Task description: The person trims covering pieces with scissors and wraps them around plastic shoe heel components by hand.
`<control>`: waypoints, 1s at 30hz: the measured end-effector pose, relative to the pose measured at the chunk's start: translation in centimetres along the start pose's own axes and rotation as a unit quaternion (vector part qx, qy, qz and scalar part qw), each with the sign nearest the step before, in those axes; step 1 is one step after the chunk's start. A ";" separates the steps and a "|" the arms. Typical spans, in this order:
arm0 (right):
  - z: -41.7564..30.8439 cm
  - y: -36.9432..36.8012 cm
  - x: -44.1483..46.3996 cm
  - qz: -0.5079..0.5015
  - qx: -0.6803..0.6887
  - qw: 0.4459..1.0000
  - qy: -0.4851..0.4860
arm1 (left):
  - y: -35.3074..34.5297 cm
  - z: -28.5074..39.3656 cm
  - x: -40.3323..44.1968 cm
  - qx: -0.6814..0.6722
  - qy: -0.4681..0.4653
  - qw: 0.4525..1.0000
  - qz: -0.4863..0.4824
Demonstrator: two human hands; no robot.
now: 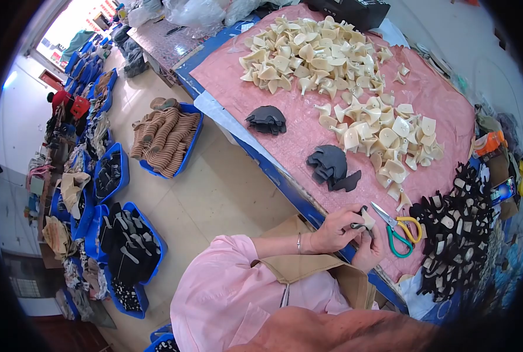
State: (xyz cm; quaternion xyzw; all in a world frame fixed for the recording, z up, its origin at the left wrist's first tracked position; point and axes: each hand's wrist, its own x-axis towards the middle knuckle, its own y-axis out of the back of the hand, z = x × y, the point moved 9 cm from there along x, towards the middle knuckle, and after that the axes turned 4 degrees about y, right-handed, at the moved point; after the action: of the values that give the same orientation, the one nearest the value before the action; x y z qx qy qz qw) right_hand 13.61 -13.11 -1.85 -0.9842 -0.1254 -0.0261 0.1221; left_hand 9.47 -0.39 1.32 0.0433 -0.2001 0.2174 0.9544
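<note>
My left hand [335,229], with a bracelet at the wrist, pinches a small cream moulded piece [367,221] that has a black strip along its edge. My right hand [369,251] is closed just below, its fingertips meeting the lower side of the same piece. Scissors [401,230] with one green and one yellow handle lie just right of my hands, blades slightly apart. Dark grey curved foam pieces [330,166] are stacked beyond my left hand, and a second dark stack [267,119] sits farther off. Beyond the scissors spreads a pile of cream moulded pieces [390,132].
Pink sheeting [226,70] covers the table. A larger cream heap [308,56] lies at the back, black-covered pieces [458,234] at the right with a phone [503,190] beyond. Blue crates stand on the floor at left, one with striped brown items [166,141], another with black ones [129,246].
</note>
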 end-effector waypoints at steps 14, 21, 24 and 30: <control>0.6 2.5 -0.5 0.048 -0.048 0.992 0.109 | -0.2 -1.1 0.3 -0.051 0.095 0.992 -0.064; -0.3 1.6 -0.3 0.052 -0.047 0.992 0.100 | -0.2 -0.8 0.2 0.026 0.039 0.997 -0.059; -0.1 1.6 -0.3 0.041 -0.058 0.992 0.100 | -0.3 -0.7 0.2 0.042 0.018 0.997 -0.061; -0.5 1.2 -0.2 0.027 -0.057 0.990 0.130 | -0.1 -0.2 0.6 0.033 0.027 0.997 -0.062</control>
State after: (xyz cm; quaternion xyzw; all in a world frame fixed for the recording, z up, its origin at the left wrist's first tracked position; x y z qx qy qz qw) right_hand 13.67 -14.38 -1.63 -0.9809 -0.0800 -0.1574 0.0813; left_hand 10.08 -0.18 1.35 0.0812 -0.1636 0.1659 0.9691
